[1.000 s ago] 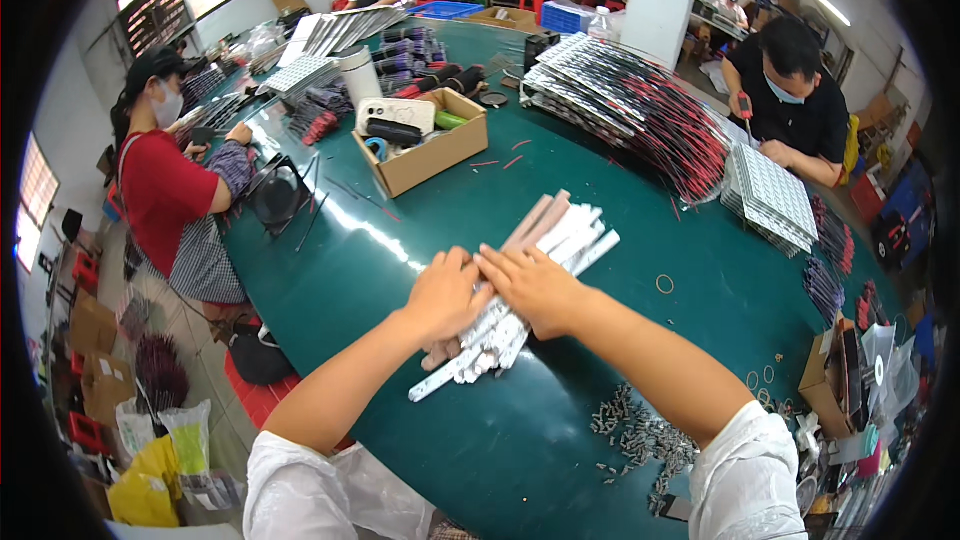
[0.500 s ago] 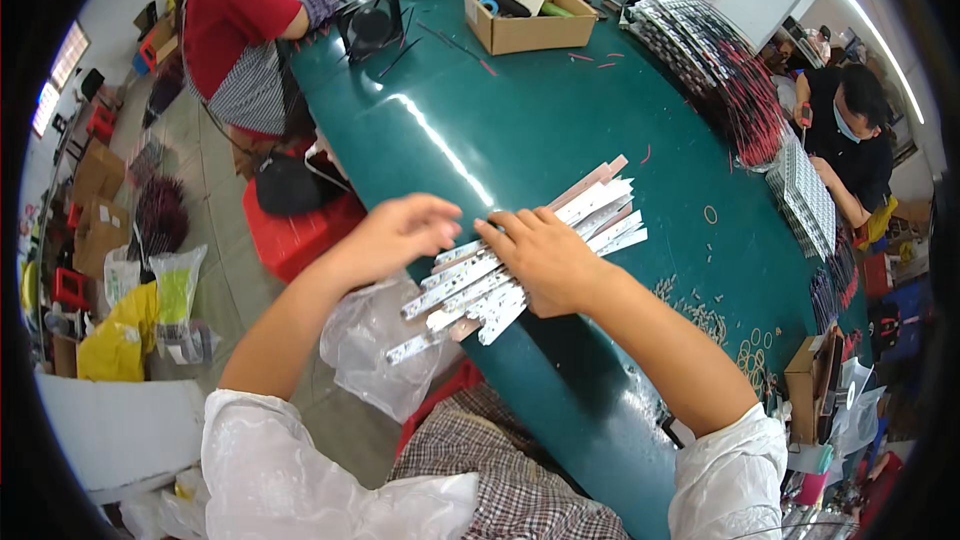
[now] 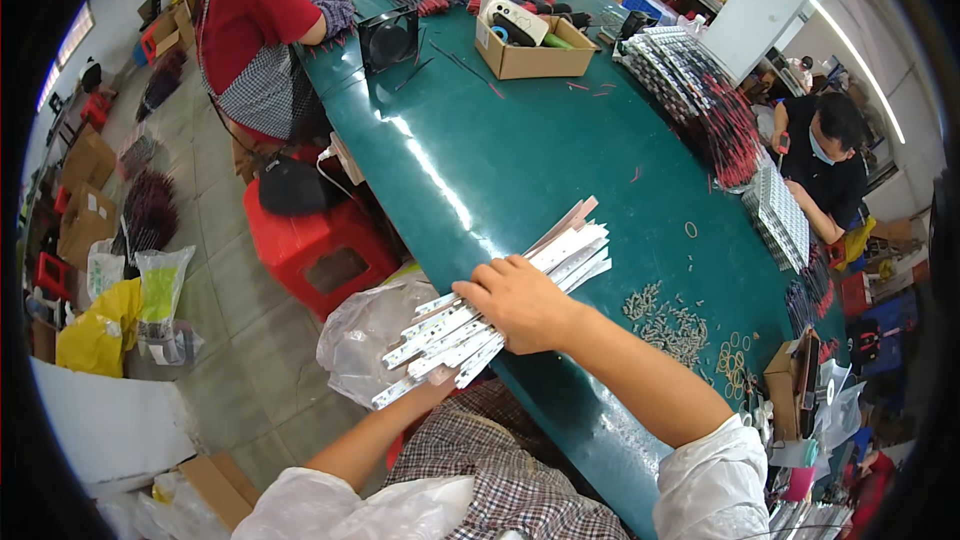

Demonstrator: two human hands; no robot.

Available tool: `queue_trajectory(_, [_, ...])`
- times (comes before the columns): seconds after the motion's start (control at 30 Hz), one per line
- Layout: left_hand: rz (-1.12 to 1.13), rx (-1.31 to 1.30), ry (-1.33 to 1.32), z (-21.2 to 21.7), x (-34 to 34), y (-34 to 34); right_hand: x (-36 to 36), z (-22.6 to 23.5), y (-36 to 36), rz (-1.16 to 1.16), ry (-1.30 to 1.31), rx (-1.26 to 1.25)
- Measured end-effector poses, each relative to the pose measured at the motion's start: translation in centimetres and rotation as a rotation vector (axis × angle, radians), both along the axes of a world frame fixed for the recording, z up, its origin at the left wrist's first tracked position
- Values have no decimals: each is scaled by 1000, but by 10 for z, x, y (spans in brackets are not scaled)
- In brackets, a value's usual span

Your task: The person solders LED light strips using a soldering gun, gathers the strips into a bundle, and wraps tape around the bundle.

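Note:
A bundle of narrow, stiff white LED strips (image 3: 450,338) with small dark marks lies slanted across the table's near edge. A few pinkish-brown strips are mixed in at its far end, and the near ends stick out unevenly past the edge. My right hand (image 3: 520,302) is closed over the top of the bundle, its thumb and fingers wrapped round the strips. Beneath the near ends is my left hand (image 3: 438,388), mostly covered by them, with its fingers hidden. Whether it grips the strips does not show.
On the green table (image 3: 540,155) lie small metal pieces (image 3: 665,325), rubber bands (image 3: 735,365) and a cardboard box (image 3: 545,58). Wired strips are stacked (image 3: 690,90) at the far right. A red stool (image 3: 310,250) and clear plastic bag (image 3: 365,330) stand left. Two co-workers sit nearby.
My left hand has gone from beside the bundle's upper left down to beneath its near ends. The right hand stays on the bundle, which sits slightly lower and further left in the picture.

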State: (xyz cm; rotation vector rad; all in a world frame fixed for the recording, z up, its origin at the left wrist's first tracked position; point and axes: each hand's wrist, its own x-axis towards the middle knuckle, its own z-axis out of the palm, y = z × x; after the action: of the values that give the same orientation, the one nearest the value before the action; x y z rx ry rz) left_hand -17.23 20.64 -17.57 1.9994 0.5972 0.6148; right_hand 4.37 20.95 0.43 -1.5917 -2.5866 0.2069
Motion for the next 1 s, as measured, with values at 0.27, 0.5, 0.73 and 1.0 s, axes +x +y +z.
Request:
queue_trajectory(0.27, [-79, -111, -72, 47, -1, -3, -21, 6, -12, -2, 98, 1])
queue_trajectory(0.5, [77, 50, -351, 128, 11, 24, -15, 34, -13, -29, 412, 96])
queue_trajectory(0.73, [-162, 26, -755, 205, 108, 56, 27, 63, -22, -136, 737, 380])
queue_trajectory(1.0, [-231, -108, -625, 295, 172, 61, 59, 91, -26, -534, 1066, 628])
